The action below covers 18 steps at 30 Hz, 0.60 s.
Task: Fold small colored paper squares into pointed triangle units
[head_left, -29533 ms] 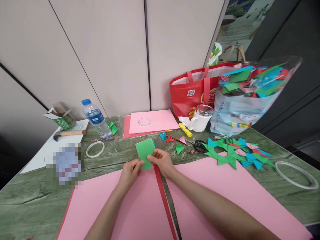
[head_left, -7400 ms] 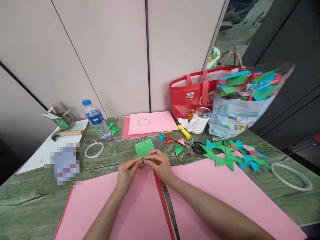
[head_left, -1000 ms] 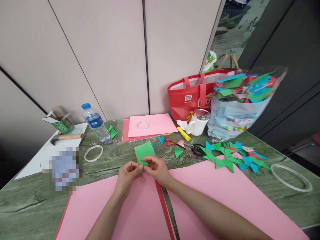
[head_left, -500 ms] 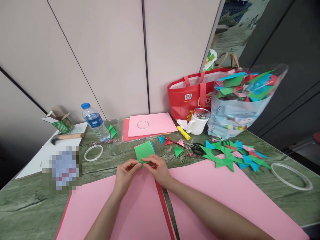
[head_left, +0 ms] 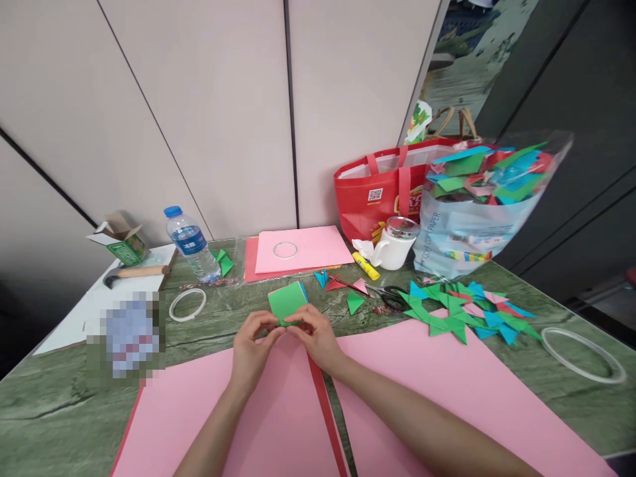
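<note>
Both hands [head_left: 283, 334] pinched on a green folded paper [head_left: 287, 322], green paper stack [head_left: 287, 299] just behind.

Craft table in an office-like room.
My green table [head_left: 59, 404] holds pink paper sheets [head_left: 467, 391], scissors [head_left: 392, 296], a glue stick [head_left: 366, 265]; panelled wall [head_left: 223, 112] behind.

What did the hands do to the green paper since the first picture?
The green paper pinched between the left hand and right hand has shrunk from a broad flat sheet into a small, narrow folded piece. Both hands kept hold of it and barely shifted. The green stack behind, the scissors and the water bottle stayed put.
</note>
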Each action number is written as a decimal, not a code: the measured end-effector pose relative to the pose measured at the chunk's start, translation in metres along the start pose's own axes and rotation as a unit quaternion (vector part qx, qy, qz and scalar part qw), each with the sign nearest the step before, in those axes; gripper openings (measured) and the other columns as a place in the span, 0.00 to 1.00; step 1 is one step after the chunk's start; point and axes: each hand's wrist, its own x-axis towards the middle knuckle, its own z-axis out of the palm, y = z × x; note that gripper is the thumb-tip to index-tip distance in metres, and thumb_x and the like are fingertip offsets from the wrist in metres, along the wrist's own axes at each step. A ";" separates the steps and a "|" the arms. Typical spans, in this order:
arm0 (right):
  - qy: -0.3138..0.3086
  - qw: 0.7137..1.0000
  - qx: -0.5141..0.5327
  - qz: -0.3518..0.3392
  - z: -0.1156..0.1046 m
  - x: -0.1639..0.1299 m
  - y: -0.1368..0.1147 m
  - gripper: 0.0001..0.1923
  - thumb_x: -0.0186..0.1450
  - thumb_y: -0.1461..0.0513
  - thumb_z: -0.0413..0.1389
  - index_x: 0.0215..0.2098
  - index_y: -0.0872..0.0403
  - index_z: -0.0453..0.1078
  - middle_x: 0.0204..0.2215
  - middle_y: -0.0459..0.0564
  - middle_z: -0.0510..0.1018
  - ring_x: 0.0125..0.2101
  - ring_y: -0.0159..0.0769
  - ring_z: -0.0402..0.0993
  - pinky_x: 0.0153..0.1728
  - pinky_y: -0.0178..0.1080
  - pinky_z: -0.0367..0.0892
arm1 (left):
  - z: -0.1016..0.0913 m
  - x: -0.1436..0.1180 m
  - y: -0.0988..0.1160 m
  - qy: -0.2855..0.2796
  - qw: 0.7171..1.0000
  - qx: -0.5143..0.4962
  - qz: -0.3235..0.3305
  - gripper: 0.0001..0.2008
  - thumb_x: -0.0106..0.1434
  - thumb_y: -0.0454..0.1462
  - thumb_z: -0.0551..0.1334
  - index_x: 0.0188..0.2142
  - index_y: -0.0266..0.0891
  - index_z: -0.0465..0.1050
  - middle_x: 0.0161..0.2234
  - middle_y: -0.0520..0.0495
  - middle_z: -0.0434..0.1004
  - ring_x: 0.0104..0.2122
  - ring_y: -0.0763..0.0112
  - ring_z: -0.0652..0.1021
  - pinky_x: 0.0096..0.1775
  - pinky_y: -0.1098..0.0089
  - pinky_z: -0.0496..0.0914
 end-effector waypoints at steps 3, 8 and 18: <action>0.005 1.000 0.013 0.014 0.000 0.000 0.000 0.05 0.55 0.63 0.57 0.31 0.50 0.73 0.35 0.48 0.65 0.28 0.29 0.65 0.22 0.30 0.61 | -0.001 0.001 0.000 -0.024 1.000 0.001 -0.006 0.12 0.49 0.37 0.63 0.36 0.40 0.71 0.40 0.46 0.73 0.39 0.65 0.74 0.38 0.67 0.69; 0.001 1.000 0.004 0.010 0.000 0.001 -0.003 0.05 0.55 0.64 0.57 0.31 0.51 0.73 0.27 0.46 0.71 0.27 0.31 0.66 0.25 0.31 0.61 | 0.000 0.000 -0.001 -0.047 0.997 0.030 -0.048 0.07 0.48 0.37 0.63 0.30 0.39 0.74 0.28 0.48 0.78 0.31 0.66 0.76 0.34 0.68 0.70; 0.029 0.994 0.052 0.093 -0.001 0.002 -0.006 0.06 0.49 0.61 0.60 0.25 0.55 0.71 0.21 0.44 0.72 0.22 0.29 0.66 0.23 0.31 0.62 | 0.002 0.001 0.004 -0.084 0.986 -0.079 -0.123 0.10 0.48 0.38 0.62 0.31 0.37 0.72 0.26 0.49 0.77 0.26 0.68 0.76 0.32 0.68 0.70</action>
